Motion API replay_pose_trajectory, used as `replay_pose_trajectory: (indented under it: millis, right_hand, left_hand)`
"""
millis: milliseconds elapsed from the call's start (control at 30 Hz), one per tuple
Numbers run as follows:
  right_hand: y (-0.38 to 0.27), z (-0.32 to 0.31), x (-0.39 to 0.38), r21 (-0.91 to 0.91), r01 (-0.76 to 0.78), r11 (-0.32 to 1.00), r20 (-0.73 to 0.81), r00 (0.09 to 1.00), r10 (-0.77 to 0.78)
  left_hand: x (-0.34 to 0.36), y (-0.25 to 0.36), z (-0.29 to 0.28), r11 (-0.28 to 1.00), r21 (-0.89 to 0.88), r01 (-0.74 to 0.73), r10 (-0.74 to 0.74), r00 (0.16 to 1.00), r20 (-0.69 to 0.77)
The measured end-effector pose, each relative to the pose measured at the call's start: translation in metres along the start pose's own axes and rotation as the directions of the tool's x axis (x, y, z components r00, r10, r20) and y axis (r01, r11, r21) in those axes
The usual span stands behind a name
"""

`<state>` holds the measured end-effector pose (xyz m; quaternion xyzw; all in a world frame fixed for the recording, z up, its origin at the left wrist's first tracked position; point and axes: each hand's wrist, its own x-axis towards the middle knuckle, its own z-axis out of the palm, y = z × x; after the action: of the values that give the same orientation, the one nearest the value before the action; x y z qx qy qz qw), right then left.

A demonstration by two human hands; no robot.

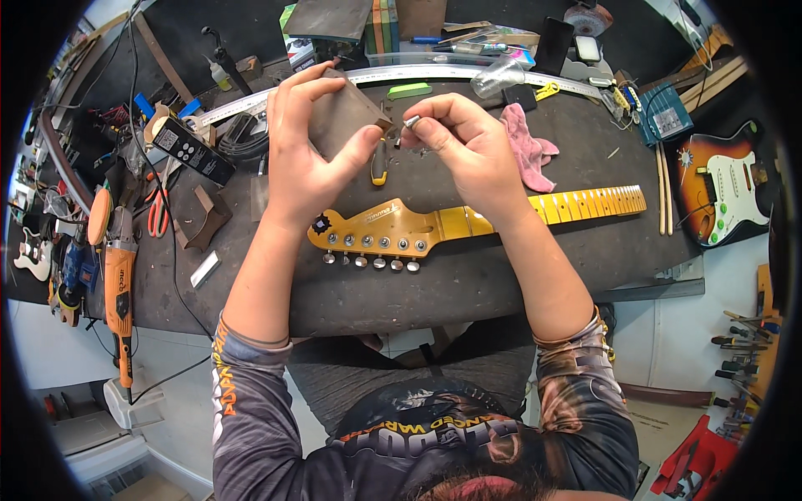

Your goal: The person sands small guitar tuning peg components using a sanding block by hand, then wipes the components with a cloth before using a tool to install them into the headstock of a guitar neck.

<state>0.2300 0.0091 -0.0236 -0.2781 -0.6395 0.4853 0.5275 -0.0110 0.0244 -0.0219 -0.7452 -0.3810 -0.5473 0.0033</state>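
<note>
L hand's grip has a flat greyish block, tilted; R hand's grip pinches a small silvery metal pc. near it. I see a guitar neck w/ gold headstock on dark table under R forearm, pink cloth nr. same hand.

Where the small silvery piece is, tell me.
In the head view, the small silvery piece is pinched in the right hand, just right of the flat block in the left hand.
</note>
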Motion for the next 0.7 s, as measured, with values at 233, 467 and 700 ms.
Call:
replay_pose_trajectory:
  millis: [233, 467, 700]
  right_hand:
    - [0.003, 0.005, 0.001, -0.050, 0.050, 0.997, -0.045, 0.998, -0.052]
    - [0.005, 0.002, 0.006, 0.287, -0.053, 0.957, 0.023, 0.999, 0.048]
    - [0.016, 0.002, 0.006, 0.379, -0.052, 0.924, 0.087, 0.996, 0.020]
  left_hand:
    - [-0.008, 0.024, 0.004, 0.941, -0.184, -0.284, 0.305, 0.947, 0.098]
    - [-0.008, 0.006, 0.012, 0.928, -0.366, 0.069, -0.068, 0.998, 0.017]
    - [-0.008, 0.015, 0.013, 0.976, -0.182, -0.118, 0.131, 0.989, 0.063]
